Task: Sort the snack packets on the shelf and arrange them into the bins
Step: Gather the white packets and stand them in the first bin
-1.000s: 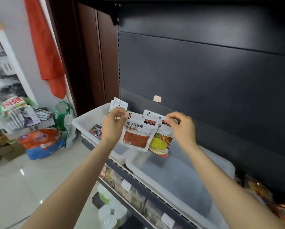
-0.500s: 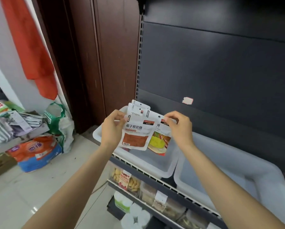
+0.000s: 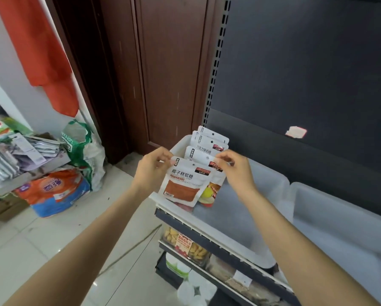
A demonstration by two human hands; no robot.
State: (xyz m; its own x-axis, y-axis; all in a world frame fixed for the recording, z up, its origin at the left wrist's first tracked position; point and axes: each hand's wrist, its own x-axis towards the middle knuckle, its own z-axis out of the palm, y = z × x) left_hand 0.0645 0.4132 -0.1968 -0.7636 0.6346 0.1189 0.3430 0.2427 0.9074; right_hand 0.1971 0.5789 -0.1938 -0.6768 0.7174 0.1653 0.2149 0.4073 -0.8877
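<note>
We hold a white snack packet with a brown picture (image 3: 181, 183) up over the near left corner of the left bin (image 3: 247, 235). Our left hand (image 3: 153, 171) pinches its top left corner with fingers and thumb together. Just behind it is a second packet with a yellow and red picture (image 3: 210, 192). Our right hand (image 3: 236, 168) pinches the top of that one, with fingers curled tight on it. The two packets overlap, the brown one in front.

More white packets (image 3: 209, 142) stand upright at the far left end of the same bin, one behind the other. We cannot tell how many there are.

To the right sits a second white bin (image 3: 339, 228), touching the first one. Both bins rest on a dark shelf (image 3: 207, 235). Behind them is a dark back panel (image 3: 306, 74) with a small pale sticker (image 3: 296, 131) on it.

Under the shelf we see a lower shelf with snack boxes (image 3: 185, 244).

To the left is a brown door (image 3: 169, 74). Far left, an orange cloth (image 3: 39, 51) hangs on the wall. Below it, on the floor, are a green and white bag (image 3: 83, 149) and an orange and blue bag (image 3: 54, 191).
</note>
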